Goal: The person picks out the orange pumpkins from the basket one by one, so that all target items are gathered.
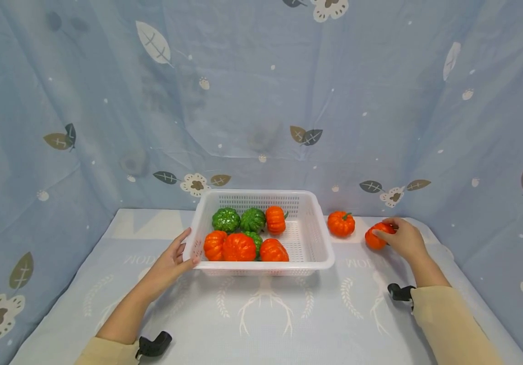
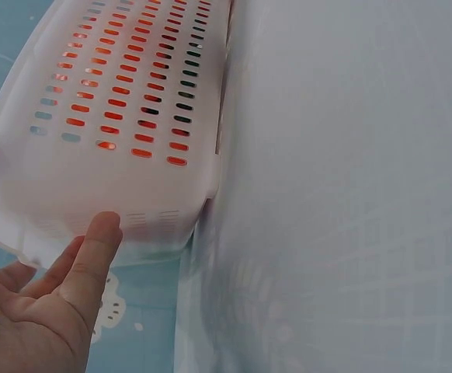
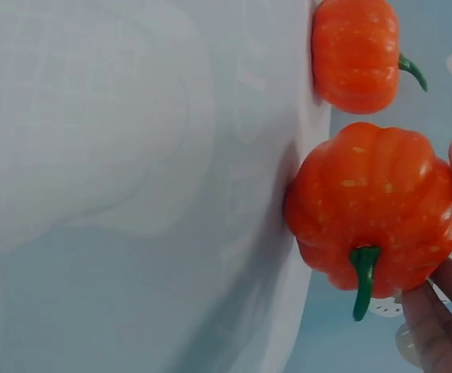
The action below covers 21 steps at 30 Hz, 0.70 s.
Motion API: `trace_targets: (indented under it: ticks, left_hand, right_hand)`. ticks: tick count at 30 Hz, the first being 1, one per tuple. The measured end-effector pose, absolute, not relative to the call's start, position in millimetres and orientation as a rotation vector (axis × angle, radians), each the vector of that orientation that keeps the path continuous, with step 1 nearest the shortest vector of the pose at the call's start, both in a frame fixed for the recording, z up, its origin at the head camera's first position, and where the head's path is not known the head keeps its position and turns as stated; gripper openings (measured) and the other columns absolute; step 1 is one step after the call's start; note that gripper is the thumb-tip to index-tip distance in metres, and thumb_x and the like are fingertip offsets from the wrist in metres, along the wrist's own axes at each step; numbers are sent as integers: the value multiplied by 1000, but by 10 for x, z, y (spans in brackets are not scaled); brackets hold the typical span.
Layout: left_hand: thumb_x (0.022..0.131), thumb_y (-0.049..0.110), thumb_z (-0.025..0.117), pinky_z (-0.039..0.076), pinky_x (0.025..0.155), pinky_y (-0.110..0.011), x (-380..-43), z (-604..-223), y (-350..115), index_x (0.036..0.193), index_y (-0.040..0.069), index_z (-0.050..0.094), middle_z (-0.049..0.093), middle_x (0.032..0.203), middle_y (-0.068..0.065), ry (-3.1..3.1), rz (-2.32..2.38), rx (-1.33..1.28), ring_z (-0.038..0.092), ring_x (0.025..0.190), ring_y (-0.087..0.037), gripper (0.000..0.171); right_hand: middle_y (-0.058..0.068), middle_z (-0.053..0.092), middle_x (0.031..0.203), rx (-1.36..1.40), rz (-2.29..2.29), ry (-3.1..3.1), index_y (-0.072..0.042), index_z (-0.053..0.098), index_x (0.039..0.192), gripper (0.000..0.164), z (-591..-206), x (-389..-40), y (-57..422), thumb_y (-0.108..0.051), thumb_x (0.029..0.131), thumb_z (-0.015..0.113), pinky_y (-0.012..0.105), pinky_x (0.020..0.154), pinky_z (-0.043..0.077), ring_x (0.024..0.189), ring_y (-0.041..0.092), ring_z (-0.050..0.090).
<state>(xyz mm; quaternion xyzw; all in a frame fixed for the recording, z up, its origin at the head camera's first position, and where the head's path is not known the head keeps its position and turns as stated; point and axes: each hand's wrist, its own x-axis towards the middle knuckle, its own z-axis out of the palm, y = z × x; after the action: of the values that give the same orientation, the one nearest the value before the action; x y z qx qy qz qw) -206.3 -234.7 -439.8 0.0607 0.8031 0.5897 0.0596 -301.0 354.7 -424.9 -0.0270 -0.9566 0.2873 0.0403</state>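
A white plastic basket (image 1: 304, 265) stands at mid table, holding several orange and green toy pumpkins. At its left end my left hand (image 1: 170, 266) grips the front corner, thumb toward the front and fingers along the side; the left wrist view shows this hand (image 2: 63, 291) against the slotted basket wall (image 2: 47, 175). My right hand (image 1: 405, 238), at the right side of the table, holds an orange toy pumpkin (image 1: 374, 239) between thumb and fingers. In the right wrist view that pumpkin (image 3: 373, 202) has its green stem toward the bottom, with fingertips (image 3: 424, 307) on its side.
Between the basket and my right hand sits another orange pumpkin (image 1: 341, 224). A patterned blue curtain (image 1: 261, 101) hangs behind the table. The pale tablecloth (image 1: 266, 319) stretches in front of the basket.
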Motion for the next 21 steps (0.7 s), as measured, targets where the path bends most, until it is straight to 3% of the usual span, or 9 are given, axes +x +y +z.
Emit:
trace_targets:
  ticks: [13,21]
  left_hand:
    - [95,21,69,43,104,-55,-2056,-4392,-2344,162,21,8,35,156,-24,2441,1782,171,44,137,-41,91]
    - [95,21,69,42,105,-53,-2051,-4400,-2338,162,21,8,36,155,-24,2439,1791,166,44,137,-41,91]
  right_hand:
    - [40,37,140,136,907,-2922,8,42,144,79,-4427,-3163,3629,-24,84,81,71,105,31,127,57,36]
    - [41,30,141,74,1007,-2890,8,38,148,80,-4463,-3184,3591,-22,86,79,70,106,31,129,57,34]
